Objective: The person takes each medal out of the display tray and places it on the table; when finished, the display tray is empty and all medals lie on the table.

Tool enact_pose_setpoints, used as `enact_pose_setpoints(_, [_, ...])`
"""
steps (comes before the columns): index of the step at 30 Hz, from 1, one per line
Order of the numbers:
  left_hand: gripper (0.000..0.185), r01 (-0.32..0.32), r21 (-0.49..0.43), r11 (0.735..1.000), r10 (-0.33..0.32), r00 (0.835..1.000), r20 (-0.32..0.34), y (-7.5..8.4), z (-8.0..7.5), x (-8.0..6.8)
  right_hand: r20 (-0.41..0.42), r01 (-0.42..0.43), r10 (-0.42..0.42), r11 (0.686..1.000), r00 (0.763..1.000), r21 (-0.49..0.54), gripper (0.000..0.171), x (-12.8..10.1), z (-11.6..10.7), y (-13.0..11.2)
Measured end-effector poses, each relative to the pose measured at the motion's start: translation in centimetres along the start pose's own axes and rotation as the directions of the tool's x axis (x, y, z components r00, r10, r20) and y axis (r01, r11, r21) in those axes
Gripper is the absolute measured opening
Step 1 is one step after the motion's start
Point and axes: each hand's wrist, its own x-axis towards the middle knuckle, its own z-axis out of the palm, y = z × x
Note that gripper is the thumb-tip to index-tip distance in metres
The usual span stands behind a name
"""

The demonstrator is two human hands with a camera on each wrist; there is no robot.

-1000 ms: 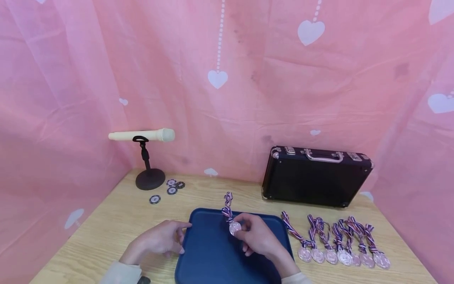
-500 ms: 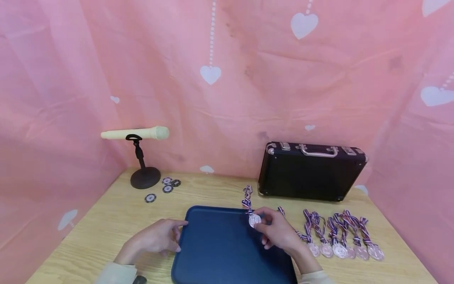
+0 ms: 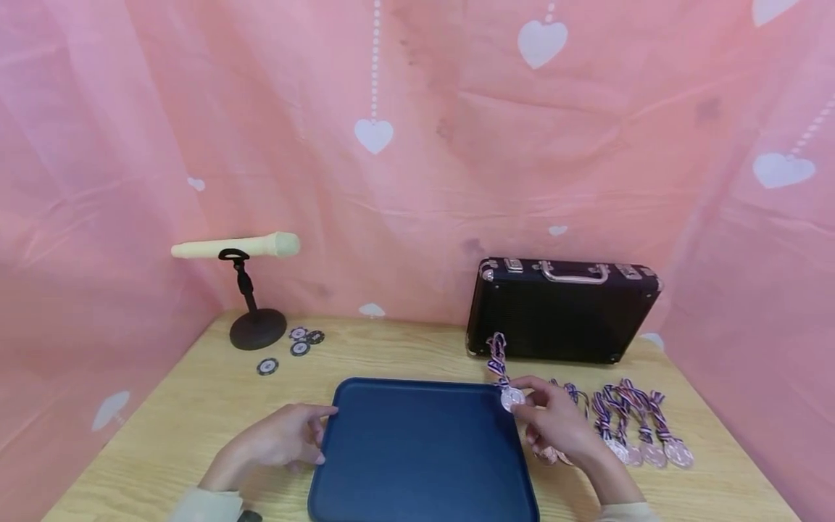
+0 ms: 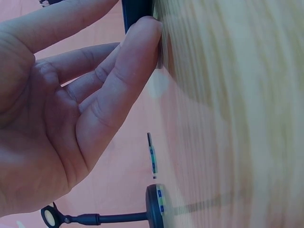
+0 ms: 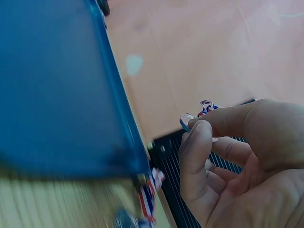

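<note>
My right hand [image 3: 561,424] pinches a silver medal [image 3: 512,399] between thumb and index finger, beside the right rim of a dark blue tray [image 3: 424,449]. The medal's knotted striped ribbon [image 3: 498,355] rises behind it, in front of the black case. In the right wrist view the medal [image 5: 186,121] shows nearly edge-on at the fingertips. My left hand [image 3: 277,438] touches the tray's left edge with extended fingers; the left wrist view shows a fingertip [image 4: 145,31] against it. Several more medals [image 3: 652,453] with ribbons lie to the right, some of them hidden behind my right hand.
A black case [image 3: 561,315] with a metal handle stands at the back right. At the back left a cream microphone [image 3: 228,246] rests on a black stand [image 3: 257,330]. Several poker chips [image 3: 300,348] lie near its base. Pink cloth [image 3: 424,217] hangs behind the table.
My right hand has carried the medal rightward, from above the tray's middle to its right rim. The left hand stays at the left edge. The head view has shifted slightly right.
</note>
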Motion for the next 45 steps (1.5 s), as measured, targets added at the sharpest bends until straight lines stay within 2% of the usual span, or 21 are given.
enact_pose_setpoints(9, [0.078,0.000,-0.008,1.000,0.000,1.000,0.006,-0.4,-0.1,-0.5,-0.015,-0.044,0.043,0.999,0.999,-0.022,0.052,-1.9,-4.3,2.4])
enact_pose_setpoints(14, [0.078,0.010,0.005,1.000,-0.010,1.000,-0.002,-0.4,-0.4,-0.4,-0.063,-0.046,0.042,0.997,0.997,-0.055,0.052,-2.8,-6.8,3.9])
enact_pose_setpoints(18, [0.078,0.018,-0.002,1.000,-0.018,1.000,-0.005,-0.4,-0.4,-0.4,-0.098,-0.039,0.032,0.997,0.995,-0.067,0.046,-3.4,-8.6,5.0])
enact_pose_setpoints(21, [0.078,0.027,-0.008,1.000,-0.027,1.000,-0.001,-0.5,-0.3,-0.5,-0.101,-0.048,0.043,0.998,0.994,-0.044,0.033,-3.7,-10.0,5.7])
enact_pose_setpoints(26, [0.078,0.040,-0.004,0.999,-0.040,0.999,-0.001,-0.4,-0.3,-0.6,-0.078,-0.066,0.066,0.998,0.995,-0.001,0.050,-4.2,-11.8,6.8])
enact_pose_setpoints(33, [0.078,0.063,0.001,0.998,-0.063,0.998,0.002,-0.2,-0.4,-0.8,-0.090,-0.070,0.072,0.997,0.993,0.016,0.056,-4.9,-13.9,8.1])
enact_pose_setpoints(40, [0.078,0.070,-0.004,0.998,-0.070,0.998,-0.005,-0.1,-0.3,-0.9,-0.168,-0.076,0.075,0.997,0.983,0.001,0.065,-5.9,-16.1,9.4])
enact_pose_setpoints(45, [0.078,0.077,-0.012,0.997,-0.077,0.997,-0.006,0.0,-0.3,-0.9,-0.203,-0.110,0.112,0.994,0.973,0.021,0.068,-6.6,-17.3,10.5])
